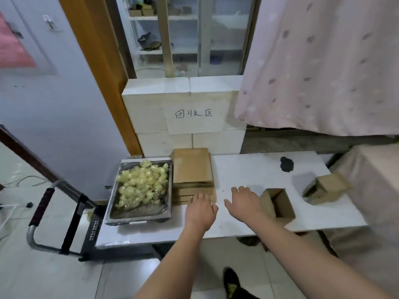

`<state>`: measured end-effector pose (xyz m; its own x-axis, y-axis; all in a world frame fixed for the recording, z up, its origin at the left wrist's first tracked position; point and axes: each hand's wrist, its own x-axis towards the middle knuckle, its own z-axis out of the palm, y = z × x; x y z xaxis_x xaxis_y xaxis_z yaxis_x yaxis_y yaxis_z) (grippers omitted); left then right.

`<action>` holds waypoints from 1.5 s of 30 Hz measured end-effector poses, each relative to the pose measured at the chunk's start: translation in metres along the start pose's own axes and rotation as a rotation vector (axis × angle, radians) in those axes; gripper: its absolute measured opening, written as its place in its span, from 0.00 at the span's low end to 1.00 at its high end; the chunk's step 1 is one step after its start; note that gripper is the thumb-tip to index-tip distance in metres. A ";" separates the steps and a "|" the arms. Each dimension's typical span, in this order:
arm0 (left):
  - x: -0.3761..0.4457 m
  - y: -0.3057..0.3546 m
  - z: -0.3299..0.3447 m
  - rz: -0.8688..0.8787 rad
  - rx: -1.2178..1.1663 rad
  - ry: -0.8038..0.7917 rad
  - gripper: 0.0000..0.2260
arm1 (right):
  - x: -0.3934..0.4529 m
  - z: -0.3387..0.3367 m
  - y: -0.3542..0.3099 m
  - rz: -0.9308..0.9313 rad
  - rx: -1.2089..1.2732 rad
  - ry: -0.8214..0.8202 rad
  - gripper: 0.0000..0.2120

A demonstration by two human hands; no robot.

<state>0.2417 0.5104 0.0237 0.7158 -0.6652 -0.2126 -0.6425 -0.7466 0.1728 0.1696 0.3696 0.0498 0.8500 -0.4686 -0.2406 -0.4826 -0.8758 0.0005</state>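
Here, left hand (200,209) fingers straight over flat cardboard stack (192,169), right hand (245,201) spread loose beside open box (277,205), both holding nothing, white table (248,169).

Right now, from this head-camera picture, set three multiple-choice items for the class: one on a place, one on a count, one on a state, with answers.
1. Where is the steel tray of pale yellow wrapped pieces relative to the stack of flat brown cardboard sheets? A left of it; B right of it; C on it.
2. How many made-up brown cardboard boxes are on the white table? A one; B two; C four.
3. How are the left hand and right hand? A open, fingers spread; B gripping a box; C fists.
Answers: 1 A, the tray lies along the stack's left edge. 2 B, the open box and the tipped box. 3 A, neither holds anything.
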 end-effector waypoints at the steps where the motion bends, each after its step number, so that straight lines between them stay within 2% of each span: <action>1: 0.002 0.014 0.002 0.020 0.015 -0.002 0.20 | -0.006 0.001 0.015 0.022 0.003 0.007 0.24; 5: 0.011 0.074 0.009 0.093 0.041 -0.029 0.22 | -0.023 0.005 0.078 0.106 0.064 0.036 0.25; 10: 0.037 0.160 0.020 0.160 0.063 -0.001 0.21 | -0.031 0.007 0.165 0.151 0.132 0.062 0.24; 18: 0.076 0.329 0.050 0.163 0.039 -0.057 0.22 | -0.033 0.022 0.339 0.152 0.118 -0.001 0.24; 23: 0.089 0.410 0.062 0.153 0.023 -0.127 0.21 | -0.033 0.024 0.412 0.140 0.146 -0.031 0.24; 30: 0.123 0.443 0.074 0.145 0.076 -0.157 0.23 | -0.005 0.026 0.467 0.127 0.099 -0.069 0.25; 40: 0.200 0.451 0.091 0.102 0.068 -0.173 0.20 | 0.064 0.029 0.492 0.033 -0.001 -0.148 0.24; 42: 0.208 0.449 0.101 0.062 0.041 -0.203 0.19 | 0.076 0.032 0.494 -0.016 -0.024 -0.208 0.27; 45: 0.219 0.445 0.114 0.006 0.011 -0.236 0.19 | 0.096 0.035 0.494 -0.068 -0.056 -0.253 0.36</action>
<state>0.0816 0.0337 -0.0555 0.6288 -0.6472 -0.4311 -0.6503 -0.7416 0.1648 0.0059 -0.1038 -0.0066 0.7973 -0.3705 -0.4766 -0.4077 -0.9127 0.0275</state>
